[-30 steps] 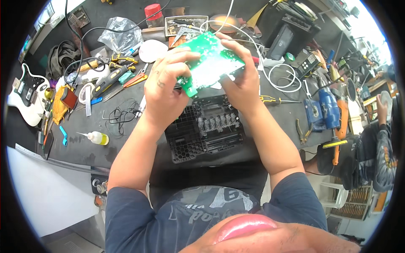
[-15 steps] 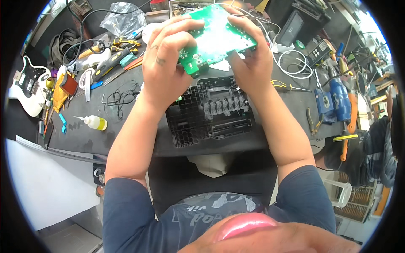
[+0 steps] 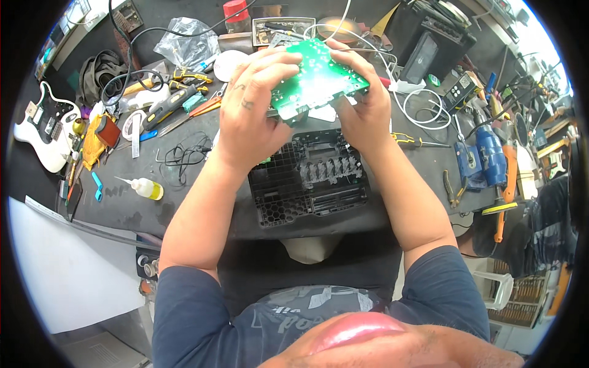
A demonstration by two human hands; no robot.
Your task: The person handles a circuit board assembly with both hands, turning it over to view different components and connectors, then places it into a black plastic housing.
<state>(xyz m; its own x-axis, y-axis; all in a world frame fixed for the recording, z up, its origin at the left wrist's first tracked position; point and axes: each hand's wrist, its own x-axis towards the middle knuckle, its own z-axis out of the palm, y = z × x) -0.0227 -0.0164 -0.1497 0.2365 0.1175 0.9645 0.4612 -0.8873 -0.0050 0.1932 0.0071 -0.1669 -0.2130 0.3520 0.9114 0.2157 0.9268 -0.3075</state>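
Note:
Both hands hold a green circuit board point(image 3: 316, 83) above the bench, its face washed out by glare at the middle. My left hand point(image 3: 251, 110) grips its left side, fingers curled over the top and thumb low. My right hand point(image 3: 367, 107) is closed on the right side, fingers along the edge and thumb underneath. Below them lies an open black plastic housing point(image 3: 276, 196) with gridded sections and a row of moulded channels.
Tools crowd the bench point(image 3: 202, 221). At left are a white guitar-shaped body point(image 3: 49, 153), tangled cables and an oil bottle point(image 3: 147, 187); behind, a bag point(image 3: 184, 40); at right, a blue power tool point(image 3: 491, 153) and pliers point(image 3: 453, 189). Someone's dark clothing point(image 3: 540, 221) shows far right.
The view has shifted slightly. The board stays in both hands and rose in frame, then came partly back down, tilting a little. The other person's hand at far right no longer shows.

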